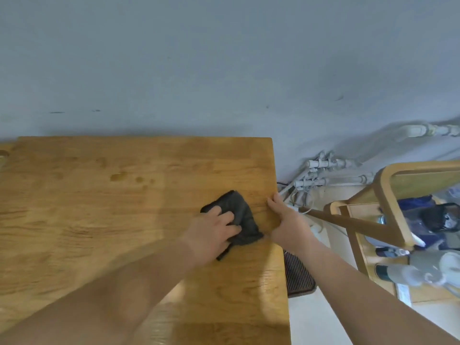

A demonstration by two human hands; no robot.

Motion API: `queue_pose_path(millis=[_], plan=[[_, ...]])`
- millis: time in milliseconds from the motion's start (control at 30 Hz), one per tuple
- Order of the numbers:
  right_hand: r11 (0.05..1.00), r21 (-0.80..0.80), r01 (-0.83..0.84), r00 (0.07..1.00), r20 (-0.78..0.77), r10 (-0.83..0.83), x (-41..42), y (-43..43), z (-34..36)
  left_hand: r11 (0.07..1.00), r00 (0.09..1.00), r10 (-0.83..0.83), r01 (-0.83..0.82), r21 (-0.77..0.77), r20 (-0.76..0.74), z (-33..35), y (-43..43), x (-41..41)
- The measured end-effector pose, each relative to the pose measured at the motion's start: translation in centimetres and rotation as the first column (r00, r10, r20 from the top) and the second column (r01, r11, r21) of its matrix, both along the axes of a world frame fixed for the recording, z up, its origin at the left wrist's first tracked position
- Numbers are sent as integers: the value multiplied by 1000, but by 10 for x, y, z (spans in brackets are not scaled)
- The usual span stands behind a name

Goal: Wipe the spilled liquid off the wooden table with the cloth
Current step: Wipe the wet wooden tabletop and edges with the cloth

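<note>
A dark grey cloth [240,212] lies crumpled on the wooden table [99,220] near its right edge. My left hand [211,232] presses flat on the cloth's near left part, fingers spread over it. My right hand [286,220] rests at the table's right edge just right of the cloth, fingers together and pointing away, holding nothing. Several small darker wet spots [119,176] show on the wood further left and back, apart from the cloth.
A grey wall [224,70] rises behind the table. To the right, off the table, stand a wooden chair frame [388,195], white pipes [323,170], a dark ribbed mat [298,275] on the floor and assorted items on a low shelf.
</note>
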State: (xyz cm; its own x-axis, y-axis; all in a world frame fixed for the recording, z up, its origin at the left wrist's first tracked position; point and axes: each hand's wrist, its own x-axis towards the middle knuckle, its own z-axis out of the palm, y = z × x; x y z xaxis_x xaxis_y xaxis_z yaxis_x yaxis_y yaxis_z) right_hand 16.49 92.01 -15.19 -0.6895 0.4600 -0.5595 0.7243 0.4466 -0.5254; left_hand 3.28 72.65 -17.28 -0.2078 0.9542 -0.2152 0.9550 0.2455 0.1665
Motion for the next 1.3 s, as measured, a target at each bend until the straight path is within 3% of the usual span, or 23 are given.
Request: queue_pose_path(millis=[67, 167, 233, 300, 400, 467, 533, 600, 667, 733, 800, 867, 900, 967, 1100, 1300], plan=[[993, 1, 115, 989, -97, -114, 15, 16, 5, 991, 993, 120, -120, -51, 9, 3, 26, -6], [933, -89, 348, 925, -128, -357, 36, 25, -1, 857, 857, 513, -514, 17, 53, 5, 61, 35], [843, -272, 465, 867, -54, -496, 46, 22, -4, 859, 859, 503, -509, 53, 88, 4, 69, 75], [786, -380, 487, 851, 4, -525, 53, 22, -6, 962, 959, 260, -267, 56, 112, 5, 63, 100], [800, -413, 436, 889, 56, -455, 53, 24, -1, 991, 982, -131, 130, 14, 136, 11, 62, 72], [839, -382, 386, 916, 50, -398, 49, 27, 4, 982, 979, -186, 188, -18, 86, 5, 68, 35], [878, -341, 336, 935, 11, -353, 41, 30, 4, 998, 991, 70, -68, -14, 117, 2, 77, 8], [906, -312, 286, 953, -4, -302, 29, 32, 9, 910, 895, 402, -413, 21, 193, 3, 89, 4], [924, -269, 273, 957, -18, -289, 17, 35, 11, 863, 851, 490, -504, 32, 186, 1, 98, 17], [944, -236, 231, 971, -10, -240, 9, 36, 6, 926, 922, 363, -373, 55, 137, -3, 92, 32], [939, -247, 237, 971, 56, -231, 2, 32, 1, 989, 989, 92, -104, 102, 113, -2, 79, 19], [936, -256, 242, 970, 86, -227, -10, 27, 1, 987, 991, -131, 128, 97, 27, -6, 78, -20], [944, -243, 224, 974, 84, -210, -19, 26, 1, 985, 986, -167, 166, 51, 20, -7, 85, -40], [956, -211, 205, 977, 101, -188, -43, 33, 0, 998, 997, -66, 66, -1, 49, -11, 109, -67], [988, -50, 144, 985, 107, -138, -90, 55, -1, 950, 943, 312, -313, -6, 120, -15, 164, -90], [991, 111, 71, 936, 336, -105, -111, 47, -8, 920, 919, 392, -391, -25, 50, -12, 196, -91]])
